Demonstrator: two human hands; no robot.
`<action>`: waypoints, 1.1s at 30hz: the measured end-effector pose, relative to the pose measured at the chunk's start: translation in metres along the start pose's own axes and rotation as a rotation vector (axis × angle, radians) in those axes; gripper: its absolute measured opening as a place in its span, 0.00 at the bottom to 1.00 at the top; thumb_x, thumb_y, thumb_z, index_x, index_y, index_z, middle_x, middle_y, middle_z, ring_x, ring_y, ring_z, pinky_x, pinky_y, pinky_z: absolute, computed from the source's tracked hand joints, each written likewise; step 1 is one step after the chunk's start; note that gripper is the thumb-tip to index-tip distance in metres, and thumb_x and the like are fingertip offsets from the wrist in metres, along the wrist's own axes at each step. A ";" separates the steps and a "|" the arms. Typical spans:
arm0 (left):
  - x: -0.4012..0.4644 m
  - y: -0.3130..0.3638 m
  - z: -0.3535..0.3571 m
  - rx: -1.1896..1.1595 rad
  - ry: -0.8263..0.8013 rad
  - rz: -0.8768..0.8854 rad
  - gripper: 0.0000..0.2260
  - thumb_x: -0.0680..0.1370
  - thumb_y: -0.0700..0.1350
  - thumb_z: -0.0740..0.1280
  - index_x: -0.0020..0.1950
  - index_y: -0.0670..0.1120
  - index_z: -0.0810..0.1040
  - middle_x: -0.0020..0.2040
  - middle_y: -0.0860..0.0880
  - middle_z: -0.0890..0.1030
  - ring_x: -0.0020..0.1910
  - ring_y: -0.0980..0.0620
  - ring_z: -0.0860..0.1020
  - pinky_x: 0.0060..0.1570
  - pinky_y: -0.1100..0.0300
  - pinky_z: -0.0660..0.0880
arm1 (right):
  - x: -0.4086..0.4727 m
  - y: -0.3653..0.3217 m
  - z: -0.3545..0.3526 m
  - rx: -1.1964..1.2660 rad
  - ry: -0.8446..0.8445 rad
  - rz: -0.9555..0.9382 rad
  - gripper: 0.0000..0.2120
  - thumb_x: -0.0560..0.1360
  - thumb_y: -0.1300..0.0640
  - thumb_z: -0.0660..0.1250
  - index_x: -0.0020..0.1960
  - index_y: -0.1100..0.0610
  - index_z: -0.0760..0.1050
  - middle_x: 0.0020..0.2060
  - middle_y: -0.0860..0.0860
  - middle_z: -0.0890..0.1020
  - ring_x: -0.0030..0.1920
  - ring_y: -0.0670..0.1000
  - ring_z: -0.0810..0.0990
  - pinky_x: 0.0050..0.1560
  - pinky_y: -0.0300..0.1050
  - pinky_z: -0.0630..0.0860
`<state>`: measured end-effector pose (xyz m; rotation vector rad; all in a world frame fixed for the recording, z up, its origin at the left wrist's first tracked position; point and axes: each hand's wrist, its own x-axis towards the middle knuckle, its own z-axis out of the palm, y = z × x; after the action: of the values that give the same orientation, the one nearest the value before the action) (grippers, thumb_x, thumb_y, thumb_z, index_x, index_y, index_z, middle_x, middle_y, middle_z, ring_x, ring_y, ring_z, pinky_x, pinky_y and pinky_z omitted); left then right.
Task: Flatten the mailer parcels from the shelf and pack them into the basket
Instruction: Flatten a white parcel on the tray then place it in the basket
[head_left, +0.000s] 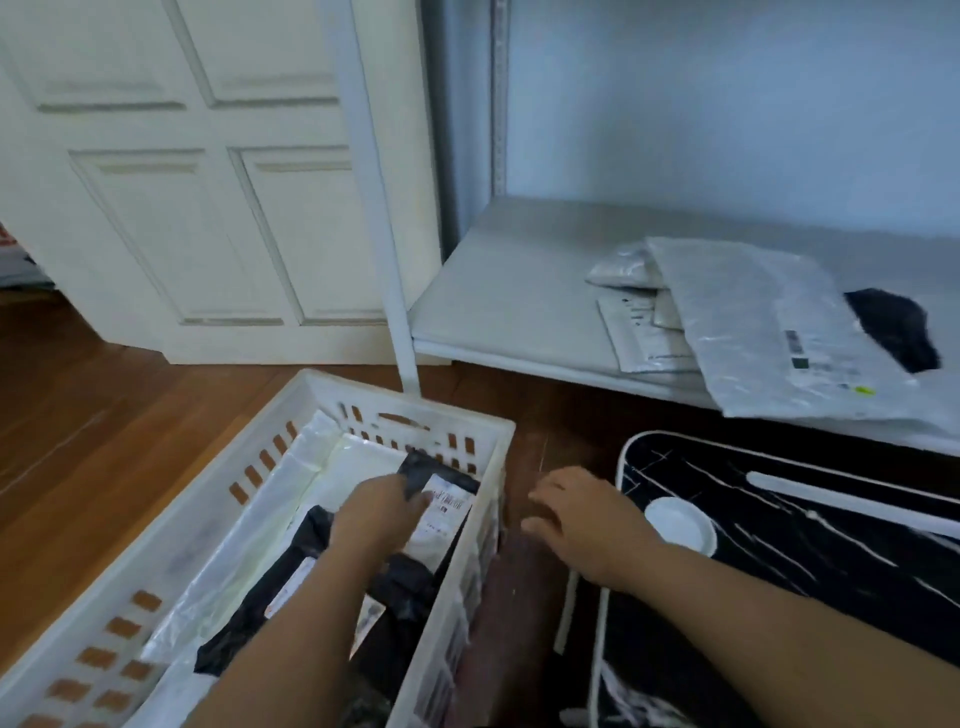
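Note:
A white slotted basket (208, 499) stands on the wooden floor at lower left, holding several black and white mailers. My left hand (376, 512) reaches into it and presses down on a black mailer with a white label (441, 506) near the basket's far right corner. My right hand (582, 519) hovers just right of the basket over the floor, fingers loosely spread, holding nothing. On the low white shelf (498, 312) lie more parcels: a large silver-grey mailer (753, 332) overhanging the front edge, smaller white ones (639, 332) under it, and a black one (896, 327) at far right.
A white panelled door (197, 182) stands behind the basket, and the shelf's white post (384, 249) drops to the floor by the basket's far corner. A black tray-like surface with white streaks (810, 561) and a white round dish (680, 525) lies at right.

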<state>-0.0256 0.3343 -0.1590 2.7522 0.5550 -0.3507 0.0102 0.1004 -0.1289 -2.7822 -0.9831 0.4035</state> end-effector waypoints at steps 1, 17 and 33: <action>-0.002 0.015 -0.010 -0.095 0.052 0.018 0.18 0.80 0.56 0.60 0.56 0.42 0.78 0.46 0.48 0.79 0.47 0.48 0.77 0.46 0.57 0.72 | -0.009 0.014 -0.004 0.040 0.010 0.069 0.22 0.81 0.42 0.55 0.68 0.54 0.71 0.66 0.51 0.72 0.68 0.51 0.65 0.67 0.48 0.66; -0.022 0.347 -0.001 -1.536 -0.445 -0.185 0.18 0.76 0.38 0.70 0.64 0.41 0.72 0.57 0.40 0.79 0.45 0.44 0.82 0.35 0.56 0.80 | -0.184 0.210 -0.044 0.485 0.344 0.669 0.17 0.80 0.44 0.59 0.42 0.55 0.75 0.34 0.48 0.77 0.37 0.45 0.75 0.36 0.36 0.66; -0.089 0.348 -0.109 -1.592 -0.425 0.242 0.16 0.47 0.36 0.66 0.34 0.42 0.73 0.31 0.44 0.72 0.31 0.44 0.71 0.36 0.56 0.72 | -0.253 0.235 -0.103 1.806 0.770 0.705 0.28 0.76 0.36 0.58 0.59 0.60 0.74 0.55 0.58 0.81 0.55 0.59 0.81 0.56 0.55 0.77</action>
<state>0.0568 0.0370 0.0557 1.1324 0.1792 -0.2331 -0.0087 -0.2472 -0.0376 -1.1724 0.4995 0.0881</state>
